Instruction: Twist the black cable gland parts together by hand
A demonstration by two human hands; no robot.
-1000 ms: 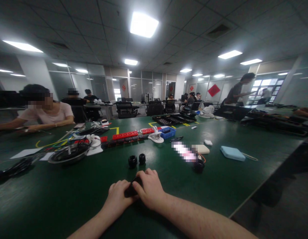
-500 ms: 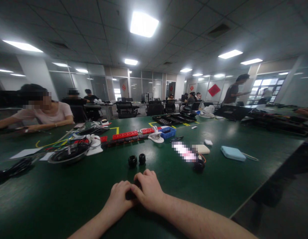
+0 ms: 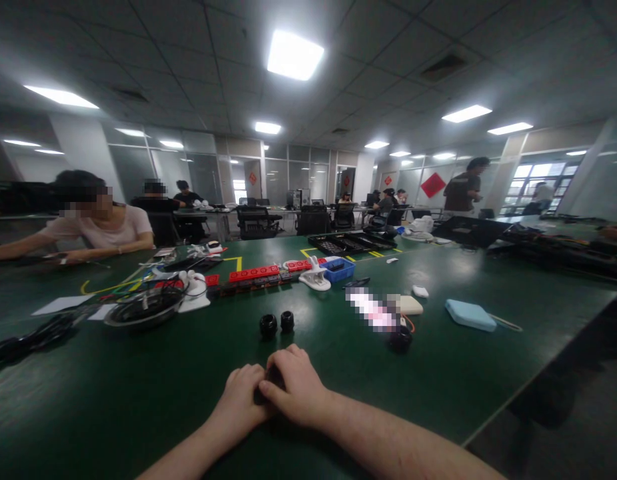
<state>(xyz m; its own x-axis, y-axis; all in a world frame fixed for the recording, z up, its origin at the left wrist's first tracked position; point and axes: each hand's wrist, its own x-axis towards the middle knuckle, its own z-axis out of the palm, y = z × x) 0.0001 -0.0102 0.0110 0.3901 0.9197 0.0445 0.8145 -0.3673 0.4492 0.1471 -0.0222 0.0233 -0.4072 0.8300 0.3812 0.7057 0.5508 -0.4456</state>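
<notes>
Low in the centre, my left hand [image 3: 243,398] and my right hand [image 3: 299,388] meet around a dark object [image 3: 274,377]. Fingers of both hands wrap round it and hide most of its shape. Just beyond them two round black parts stand side by side on the green table [image 3: 198,373], a larger one [image 3: 268,325] on the left and a smaller one [image 3: 287,321] on the right. Neither hand touches these two.
Red power strips [image 3: 253,274], a metal bowl [image 3: 144,308] with cables, a blue bin [image 3: 339,269] and a white clamp [image 3: 316,276] lie farther back. A light blue case [image 3: 469,315] is at the right. A person [image 3: 96,223] sits at the left.
The camera view has shifted slightly, so the table and room appear a little to the right and lower. Both hands stay closed round the dark object. The standing person at the back right has turned.
</notes>
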